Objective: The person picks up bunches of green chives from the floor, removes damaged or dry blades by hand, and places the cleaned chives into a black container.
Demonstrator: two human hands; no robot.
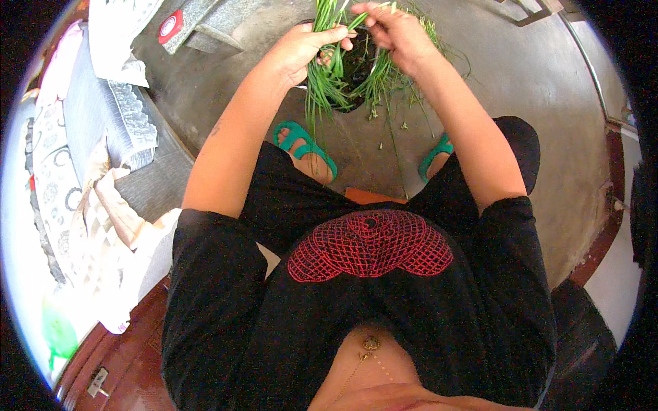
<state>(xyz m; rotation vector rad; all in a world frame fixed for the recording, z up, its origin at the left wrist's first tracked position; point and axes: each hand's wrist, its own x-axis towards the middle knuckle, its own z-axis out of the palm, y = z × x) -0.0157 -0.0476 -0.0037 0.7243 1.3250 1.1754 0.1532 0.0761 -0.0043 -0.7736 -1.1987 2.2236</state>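
My left hand (pixel 303 49) is closed around a bunch of long, thin green leaves, like Chinese chives (pixel 324 92), whose tips hang downward. Close beside it, my right hand (pixel 401 38) has its fingertips on a few pale-ended stalks at the bunch's upper part; slight blur hides the exact grip. Below both hands stands a dark container (pixel 354 67), its inside mostly black with bits of green. More thin green leaves (pixel 383 77) lie in a loose heap at the container's right side, partly behind my right wrist.
My feet in green sandals (pixel 303 146) flank the container on a grey concrete floor (pixel 488 61). Scraps of leaf are scattered there. To the left is a grey sofa (pixel 159 174) with cloths (pixel 118 205) over it. A red round item (pixel 170 26) sits on a grey slab at upper left.
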